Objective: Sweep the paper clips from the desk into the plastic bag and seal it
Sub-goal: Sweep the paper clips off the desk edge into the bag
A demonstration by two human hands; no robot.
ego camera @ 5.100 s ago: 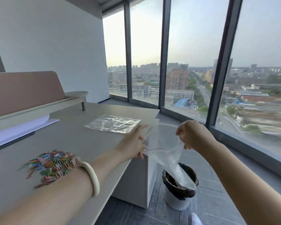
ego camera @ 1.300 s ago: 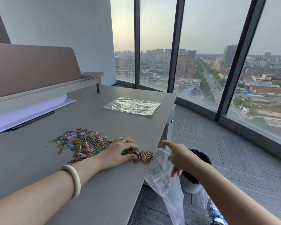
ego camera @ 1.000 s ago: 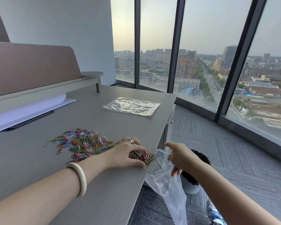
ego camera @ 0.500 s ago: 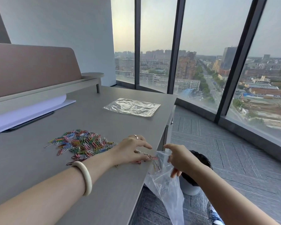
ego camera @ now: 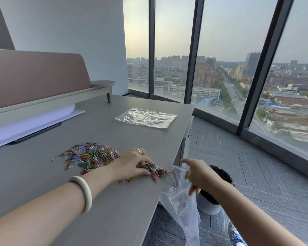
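Since before, we are dragging another clip batch (ego camera: 154,170) edgeward | left fingers (ego camera: 142,161) curled over clips | right fingers (ego camera: 192,189) pinching bag (ego camera: 180,197) open | next: pushing over desk (ego camera: 132,219) edge

— What blocks your path along the desk (ego camera: 114,219)?
— Little. Bare surface lies between the paper clips (ego camera: 89,156) and the spare flat bag (ego camera: 146,118), and 1 hand fits there. The open plastic bag (ego camera: 181,201) hangs just off the edge, with the bin (ego camera: 219,176) beside it.
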